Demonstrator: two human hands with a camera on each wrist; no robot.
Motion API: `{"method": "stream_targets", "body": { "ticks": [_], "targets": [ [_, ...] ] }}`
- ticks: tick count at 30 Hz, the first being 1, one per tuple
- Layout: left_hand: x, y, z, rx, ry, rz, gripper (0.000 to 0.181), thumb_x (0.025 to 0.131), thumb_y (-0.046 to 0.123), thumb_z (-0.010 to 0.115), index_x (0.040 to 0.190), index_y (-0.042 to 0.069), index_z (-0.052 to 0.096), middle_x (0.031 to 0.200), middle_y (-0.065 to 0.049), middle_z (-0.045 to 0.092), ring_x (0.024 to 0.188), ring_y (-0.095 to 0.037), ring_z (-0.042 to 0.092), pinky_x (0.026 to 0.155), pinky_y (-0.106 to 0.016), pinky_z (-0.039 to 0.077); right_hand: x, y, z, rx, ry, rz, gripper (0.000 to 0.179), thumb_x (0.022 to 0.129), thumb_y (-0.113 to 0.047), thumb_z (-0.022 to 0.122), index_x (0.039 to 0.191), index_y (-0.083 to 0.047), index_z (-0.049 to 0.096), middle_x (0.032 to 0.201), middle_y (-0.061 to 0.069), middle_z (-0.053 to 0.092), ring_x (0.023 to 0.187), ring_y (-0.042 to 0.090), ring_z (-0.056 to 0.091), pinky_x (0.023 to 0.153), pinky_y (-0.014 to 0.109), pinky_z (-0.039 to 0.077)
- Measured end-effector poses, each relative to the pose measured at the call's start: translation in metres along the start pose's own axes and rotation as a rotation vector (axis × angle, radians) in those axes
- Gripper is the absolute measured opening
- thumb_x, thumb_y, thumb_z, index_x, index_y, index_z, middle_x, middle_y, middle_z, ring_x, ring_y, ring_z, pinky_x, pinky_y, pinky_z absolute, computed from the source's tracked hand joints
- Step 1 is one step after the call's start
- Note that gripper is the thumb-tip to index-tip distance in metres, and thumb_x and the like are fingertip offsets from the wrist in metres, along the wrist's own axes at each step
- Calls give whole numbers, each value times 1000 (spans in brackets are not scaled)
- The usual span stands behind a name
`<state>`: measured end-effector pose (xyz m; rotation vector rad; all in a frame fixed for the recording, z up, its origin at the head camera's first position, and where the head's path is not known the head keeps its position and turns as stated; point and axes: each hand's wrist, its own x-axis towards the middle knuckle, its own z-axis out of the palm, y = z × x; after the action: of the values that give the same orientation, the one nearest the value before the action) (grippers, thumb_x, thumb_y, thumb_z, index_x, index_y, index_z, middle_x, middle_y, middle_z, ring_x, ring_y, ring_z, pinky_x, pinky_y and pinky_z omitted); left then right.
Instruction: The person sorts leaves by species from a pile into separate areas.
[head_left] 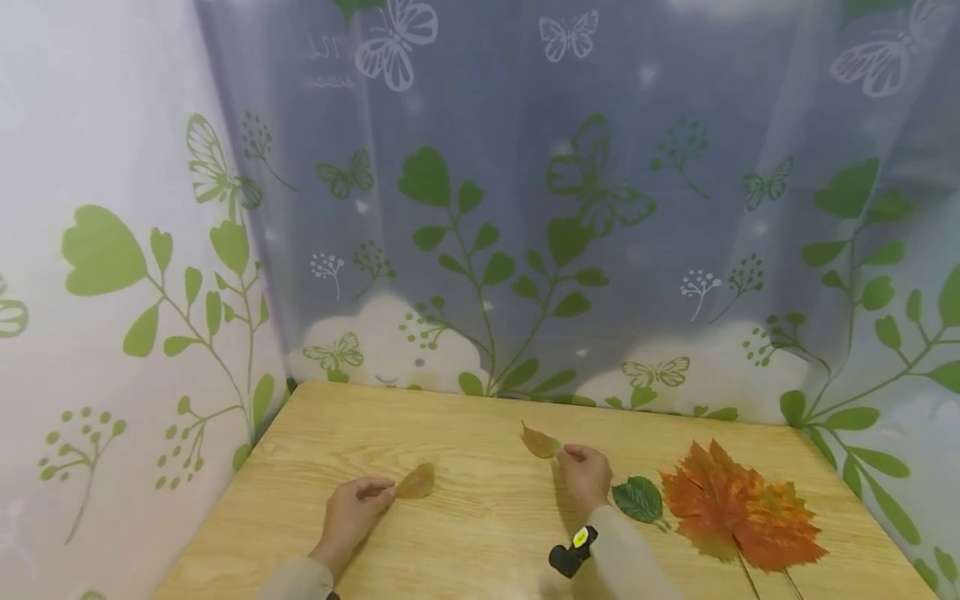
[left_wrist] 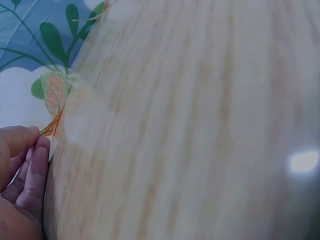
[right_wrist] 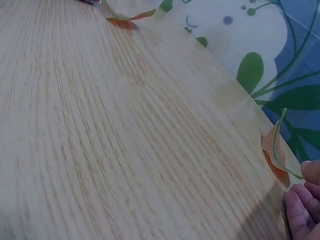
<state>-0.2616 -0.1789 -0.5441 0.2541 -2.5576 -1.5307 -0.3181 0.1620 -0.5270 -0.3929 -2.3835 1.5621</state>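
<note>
My left hand (head_left: pixel 354 512) pinches a small orange-green leaf (head_left: pixel 416 482) at one end, over the left middle of the table. In the left wrist view, the thumb and fingers (left_wrist: pixel 36 165) meet on the leaf's narrow orange end (left_wrist: pixel 54 124). Farther right, my right hand (head_left: pixel 587 477) pinches a similar small leaf (head_left: pixel 538 442) by one end, its other tip pointing left and away. The right wrist view shows that leaf (right_wrist: pixel 273 146) curved, with a green midrib, between thumb and fingers at the lower right edge.
A dark green leaf (head_left: pixel 638 499) lies just right of my right hand. Beyond it are large orange-red maple leaves (head_left: pixel 738 508) with stems toward the front. The wooden table (head_left: pixel 465 533) meets a printed curtain (head_left: pixel 510 250) at the back. A black device (head_left: pixel 572 553) sits at my right wrist.
</note>
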Motion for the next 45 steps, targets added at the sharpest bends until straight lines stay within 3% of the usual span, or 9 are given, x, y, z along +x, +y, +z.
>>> {"method": "stream_targets", "body": {
  "ticks": [5, 9, 15, 24, 29, 38, 45],
  "targets": [
    [-2, 2, -3, 9, 0, -7, 16, 83, 19, 75, 95, 9, 74, 88, 0, 72, 84, -14, 63, 77, -31, 50, 6, 1, 5, -42, 5, 12, 26, 89, -15, 65, 103, 5, 70, 99, 21, 69, 91, 35, 63, 75, 43, 53],
    [-2, 2, -3, 17, -5, -4, 16, 83, 21, 75, 95, 10, 74, 88, 0, 71, 82, -13, 63, 77, -32, 50, 7, -2, 4, -94, -6, -22, 26, 89, -16, 64, 101, 6, 71, 97, 22, 70, 89, 36, 65, 75, 46, 53],
    [-2, 3, 0, -1, -4, -11, 16, 84, 20, 75, 95, 9, 75, 88, 0, 72, 80, -12, 63, 74, -29, 50, 7, -13, 3, -165, 21, -39, 24, 88, -19, 67, 91, 5, 73, 84, 17, 72, 81, 34, 65, 72, 46, 52],
    [-1, 2, 2, 21, 21, 0, 15, 83, 19, 75, 95, 10, 75, 88, -1, 72, 84, -15, 65, 79, -35, 52, 7, -16, 4, -134, 19, 27, 24, 89, -19, 66, 87, 4, 74, 76, 14, 70, 77, 33, 64, 73, 49, 51],
    [-2, 1, 1, 18, 17, 3, 16, 83, 19, 75, 95, 9, 75, 88, -2, 72, 82, -14, 64, 74, -30, 52, 5, -17, 7, -119, 4, 37, 21, 88, -15, 64, 84, 2, 74, 69, 10, 70, 69, 26, 63, 74, 48, 51],
    [-2, 3, 1, -11, 23, 9, 14, 82, 15, 75, 94, 7, 74, 86, -2, 72, 77, -11, 64, 69, -23, 51, 7, -16, 8, -42, -7, 87, 20, 86, -10, 61, 90, 5, 73, 72, 13, 72, 65, 20, 67, 83, 48, 51],
    [-3, 3, 1, -11, 24, 7, 14, 83, 16, 75, 94, 8, 74, 86, -2, 71, 77, -11, 63, 69, -24, 51, 8, -19, 8, -71, -21, 87, 24, 87, -18, 65, 83, 3, 75, 66, 9, 70, 61, 15, 64, 71, 38, 51]
  ]
}}
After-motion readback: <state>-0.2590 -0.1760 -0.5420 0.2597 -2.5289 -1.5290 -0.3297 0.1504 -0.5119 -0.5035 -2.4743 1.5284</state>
